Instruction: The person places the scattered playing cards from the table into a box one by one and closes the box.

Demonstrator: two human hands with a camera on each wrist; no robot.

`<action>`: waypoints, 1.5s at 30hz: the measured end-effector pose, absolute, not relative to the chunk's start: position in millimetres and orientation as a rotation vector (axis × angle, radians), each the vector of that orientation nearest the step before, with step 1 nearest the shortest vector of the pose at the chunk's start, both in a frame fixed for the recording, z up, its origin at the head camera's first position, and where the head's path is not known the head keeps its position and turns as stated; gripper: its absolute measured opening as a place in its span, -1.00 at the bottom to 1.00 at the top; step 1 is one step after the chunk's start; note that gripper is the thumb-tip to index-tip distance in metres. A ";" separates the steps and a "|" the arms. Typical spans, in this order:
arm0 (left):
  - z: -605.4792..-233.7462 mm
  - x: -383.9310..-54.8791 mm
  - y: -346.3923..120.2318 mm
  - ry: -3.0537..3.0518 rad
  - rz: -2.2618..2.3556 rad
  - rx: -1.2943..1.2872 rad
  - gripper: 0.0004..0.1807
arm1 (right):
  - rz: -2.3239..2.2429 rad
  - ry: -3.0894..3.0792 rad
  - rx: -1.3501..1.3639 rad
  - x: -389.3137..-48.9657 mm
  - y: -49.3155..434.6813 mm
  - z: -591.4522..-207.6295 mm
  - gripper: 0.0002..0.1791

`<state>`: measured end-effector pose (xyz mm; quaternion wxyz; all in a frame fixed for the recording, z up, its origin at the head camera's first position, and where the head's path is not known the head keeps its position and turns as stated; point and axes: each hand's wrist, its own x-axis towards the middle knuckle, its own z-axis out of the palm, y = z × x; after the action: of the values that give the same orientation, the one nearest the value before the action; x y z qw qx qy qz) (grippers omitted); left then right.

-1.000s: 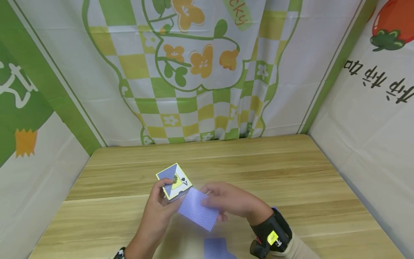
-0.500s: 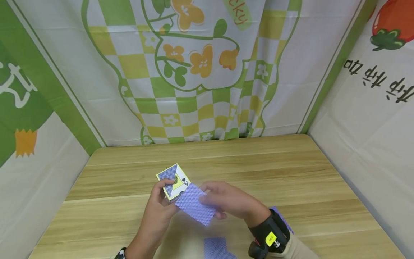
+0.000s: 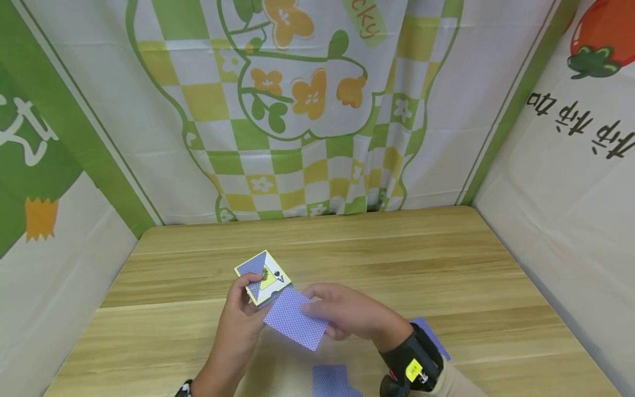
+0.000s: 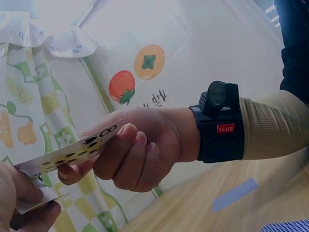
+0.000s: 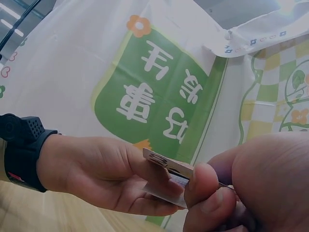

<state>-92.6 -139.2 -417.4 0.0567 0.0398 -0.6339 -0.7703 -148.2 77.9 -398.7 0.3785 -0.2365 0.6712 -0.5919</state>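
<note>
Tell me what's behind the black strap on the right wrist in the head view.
A blue-patterned card pokes out past the black strap; the rest of it, and anything else behind there, is covered.

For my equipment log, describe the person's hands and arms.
The left hand and right hand are bare. On the right is a broad black wrist strap with a boxy black camera, a rectangular red label with pale lettering and a yellow tag, beside a beige fabric sleeve. On the left is a black wristband with a dark camera.
</note>
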 end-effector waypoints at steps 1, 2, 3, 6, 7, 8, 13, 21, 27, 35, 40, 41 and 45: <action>-417.7 -92.4 -139.3 -1.914 -2.337 0.109 -0.39 | -1.518 1.716 -0.601 -148.3 77.5 -398.9 -0.70; -418.2 -92.3 -139.6 -1.910 -2.337 0.096 -0.38 | -1.525 1.718 -0.594 -148.3 77.1 -398.9 -0.70; -418.4 -92.4 -139.8 -1.907 -2.336 0.085 -0.36 | -1.534 1.717 -0.591 -148.2 76.7 -398.9 -0.70; -419.2 -92.3 -140.8 -1.908 -2.335 0.068 -0.32 | -1.559 1.700 -0.604 -147.8 76.0 -399.1 -0.70; -419.2 -92.2 -141.2 -1.915 -2.330 0.068 -0.31 | -1.564 1.694 -0.611 -147.5 75.9 -399.2 -0.69; -419.2 -92.1 -141.6 -1.919 -2.327 0.066 -0.31 | -1.566 1.688 -0.618 -147.1 75.9 -398.9 -0.68; -419.5 -92.4 -143.0 -1.927 -2.304 0.064 -0.30 | -1.579 1.688 -0.608 -143.9 74.9 -395.8 -0.64; -420.5 -90.6 -139.7 -1.977 -2.303 0.110 -0.28 | -1.658 1.707 -0.534 -137.1 67.0 -392.6 -0.59; -417.7 -90.2 -136.7 -1.944 -2.337 0.131 -0.31 | -1.770 1.682 -0.554 -137.1 64.9 -396.1 -0.51; -416.5 -88.0 -134.2 -2.027 -2.390 0.101 -0.33 | -1.699 2.150 -0.573 -141.0 61.5 -402.7 -0.62; -416.5 -86.7 -133.4 -2.046 -2.377 0.063 -0.34 | -1.607 2.296 -0.634 -144.0 64.2 -404.5 -0.77; -416.6 -86.3 -133.3 -2.036 -2.381 0.060 -0.34 | -1.580 2.311 -0.651 -144.5 65.6 -404.3 -0.78; -417.2 -85.3 -132.5 -2.014 -2.385 0.055 -0.35 | -1.452 2.397 -0.720 -147.9 73.6 -402.4 -0.82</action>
<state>-85.3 -132.5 -417.2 0.0095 0.0176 -0.6450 -0.7639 -147.9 73.6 -402.4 0.1235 -0.2470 0.8221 -0.4979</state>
